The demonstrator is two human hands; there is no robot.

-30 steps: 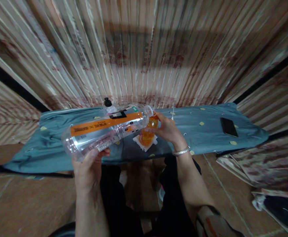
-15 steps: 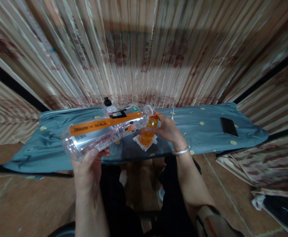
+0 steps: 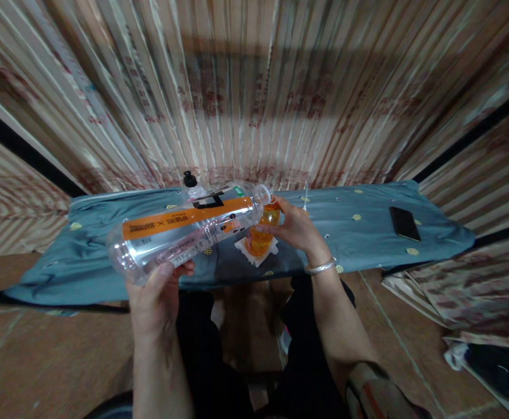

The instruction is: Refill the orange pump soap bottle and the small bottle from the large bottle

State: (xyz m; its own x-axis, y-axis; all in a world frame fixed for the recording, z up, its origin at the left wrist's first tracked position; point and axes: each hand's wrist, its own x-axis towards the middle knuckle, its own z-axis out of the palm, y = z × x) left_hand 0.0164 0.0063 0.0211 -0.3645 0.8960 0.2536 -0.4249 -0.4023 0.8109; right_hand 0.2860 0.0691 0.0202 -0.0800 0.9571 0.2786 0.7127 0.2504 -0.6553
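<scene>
My left hand (image 3: 158, 294) grips the base end of a large clear plastic bottle (image 3: 184, 230) with an orange label. The bottle lies tipped on its side, its open neck touching the mouth of a small orange bottle (image 3: 261, 233). My right hand (image 3: 296, 230), with a silver bangle on the wrist, is wrapped around that small bottle, which stands on a white pad (image 3: 257, 253) on a low table with a blue-grey cloth (image 3: 359, 238). The small bottle holds orange liquid.
A black-capped bottle (image 3: 190, 185) stands behind the large one. A black phone (image 3: 405, 223) lies on the cloth at the right. Striped curtains hang behind the table. Folded fabric (image 3: 464, 297) lies on the floor at the right.
</scene>
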